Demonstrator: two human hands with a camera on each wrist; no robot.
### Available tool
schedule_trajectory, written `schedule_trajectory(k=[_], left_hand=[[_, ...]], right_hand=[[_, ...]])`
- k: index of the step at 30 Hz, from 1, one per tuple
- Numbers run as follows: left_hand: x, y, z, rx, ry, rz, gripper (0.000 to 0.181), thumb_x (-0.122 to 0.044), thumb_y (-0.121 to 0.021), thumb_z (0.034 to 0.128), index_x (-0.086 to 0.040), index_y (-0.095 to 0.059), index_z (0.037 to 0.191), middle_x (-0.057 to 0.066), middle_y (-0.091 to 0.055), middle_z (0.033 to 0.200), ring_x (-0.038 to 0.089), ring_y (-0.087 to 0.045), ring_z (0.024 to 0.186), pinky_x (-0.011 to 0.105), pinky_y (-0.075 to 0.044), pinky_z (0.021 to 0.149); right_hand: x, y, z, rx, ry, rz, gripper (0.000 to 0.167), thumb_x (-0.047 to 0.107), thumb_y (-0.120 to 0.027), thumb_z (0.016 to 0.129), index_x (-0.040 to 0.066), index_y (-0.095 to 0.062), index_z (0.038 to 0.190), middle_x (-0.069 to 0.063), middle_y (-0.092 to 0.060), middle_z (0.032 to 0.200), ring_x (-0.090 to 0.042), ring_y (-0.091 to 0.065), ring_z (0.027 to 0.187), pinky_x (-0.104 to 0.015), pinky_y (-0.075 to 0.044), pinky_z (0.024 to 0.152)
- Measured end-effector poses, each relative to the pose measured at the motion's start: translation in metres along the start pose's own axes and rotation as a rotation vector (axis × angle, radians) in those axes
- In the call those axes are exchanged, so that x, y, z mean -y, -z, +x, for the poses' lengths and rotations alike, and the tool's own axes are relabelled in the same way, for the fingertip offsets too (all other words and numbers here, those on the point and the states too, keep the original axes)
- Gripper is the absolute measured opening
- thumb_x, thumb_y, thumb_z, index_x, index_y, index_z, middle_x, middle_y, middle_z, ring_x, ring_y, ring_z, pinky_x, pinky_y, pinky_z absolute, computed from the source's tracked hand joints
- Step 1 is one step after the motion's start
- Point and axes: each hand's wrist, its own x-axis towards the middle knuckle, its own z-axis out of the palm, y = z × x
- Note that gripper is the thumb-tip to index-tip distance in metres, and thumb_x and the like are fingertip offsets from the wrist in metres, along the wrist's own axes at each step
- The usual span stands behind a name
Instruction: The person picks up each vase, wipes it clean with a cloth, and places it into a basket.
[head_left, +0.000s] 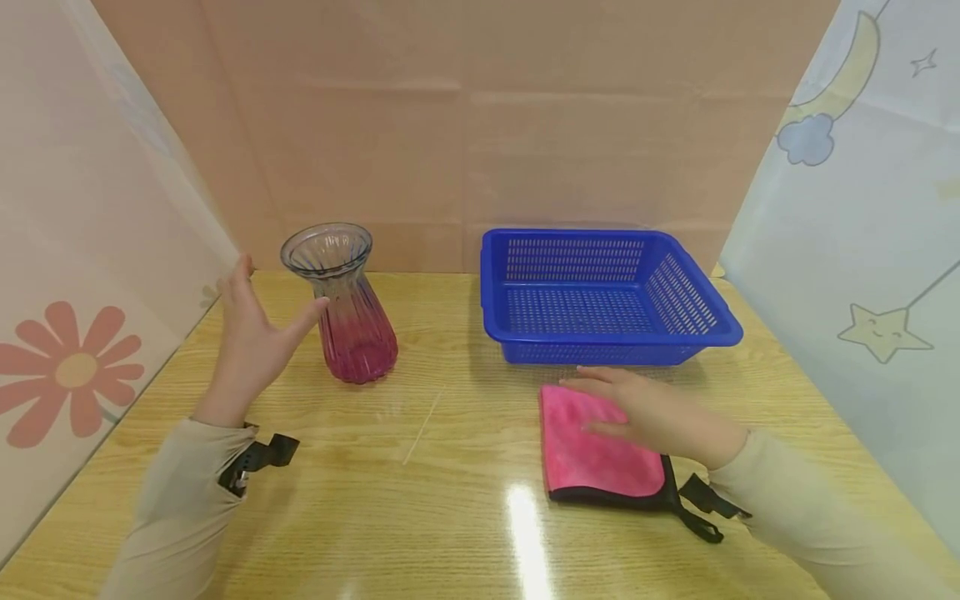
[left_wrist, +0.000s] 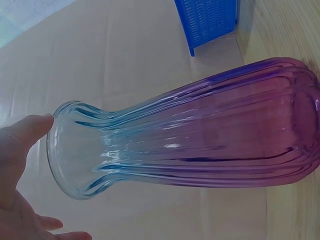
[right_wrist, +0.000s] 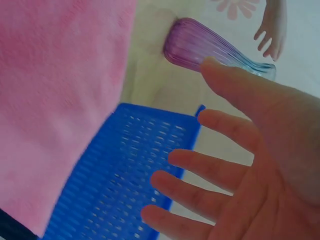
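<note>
A ribbed glass vase (head_left: 352,321), clear blue at the flared top and pink-purple at the base, stands upright on the left of the table. Beside it my left hand (head_left: 255,342) is spread, thumb near the neck; in the left wrist view the hand (left_wrist: 20,170) is by the rim of the vase (left_wrist: 200,135), and contact cannot be told. My right hand (head_left: 652,408) hovers with extended fingers over a folded pink cloth (head_left: 592,454) with black edging and a loop. The right wrist view shows that hand (right_wrist: 240,165) holding nothing, near the cloth (right_wrist: 60,90).
A blue perforated basket (head_left: 607,340) stands behind the cloth, towards the back right. Brown paper (head_left: 465,125) covers the back wall, and patterned sheets line both sides. A thin pale line (head_left: 423,427) crosses the wooden table (head_left: 375,517) between vase and cloth.
</note>
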Motion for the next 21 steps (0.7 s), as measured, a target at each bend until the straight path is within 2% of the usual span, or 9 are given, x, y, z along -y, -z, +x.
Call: schedule_trajectory(k=[6,9,14,21], left_hand=[[0.006,-0.007,0.000,0.051,0.022,-0.012,0.105,-0.050,-0.061,0.0848,-0.009,0.011,0.149,0.024,0.000,0.154,0.046,-0.007,0.142,0.068,-0.015,0.110],[0.008,-0.012,0.000,0.072,0.017,-0.006,0.104,-0.049,-0.060,0.0856,-0.007,0.011,0.149,0.026,-0.001,0.154,0.047,-0.008,0.141,0.067,-0.016,0.110],[0.008,-0.017,-0.002,0.093,0.012,0.009,0.104,-0.050,-0.060,0.0854,-0.006,0.010,0.149,0.027,-0.003,0.153,0.048,-0.010,0.140,0.067,-0.018,0.109],[0.007,-0.021,-0.003,0.104,0.008,0.005,0.105,-0.050,-0.061,0.0846,-0.006,0.009,0.149,0.027,-0.003,0.153,0.047,-0.011,0.140,0.067,-0.019,0.110]], right_hand=[[0.000,-0.016,0.001,0.042,0.069,-0.028,0.056,0.029,-0.070,0.081,0.014,-0.053,0.132,-0.022,-0.056,0.128,-0.038,-0.059,0.111,-0.046,-0.055,0.085],[0.001,-0.021,0.001,0.072,0.104,-0.010,0.053,0.026,-0.070,0.082,0.009,-0.054,0.130,-0.022,-0.056,0.129,-0.038,-0.057,0.114,-0.047,-0.052,0.091],[0.001,-0.028,0.001,0.123,0.099,0.007,0.052,0.026,-0.068,0.083,0.009,-0.054,0.130,-0.023,-0.054,0.131,-0.039,-0.054,0.118,-0.048,-0.049,0.095],[0.001,-0.037,0.003,0.125,0.112,0.016,0.053,0.031,-0.068,0.083,0.012,-0.054,0.131,-0.027,-0.053,0.131,-0.040,-0.056,0.115,-0.047,-0.051,0.092]])
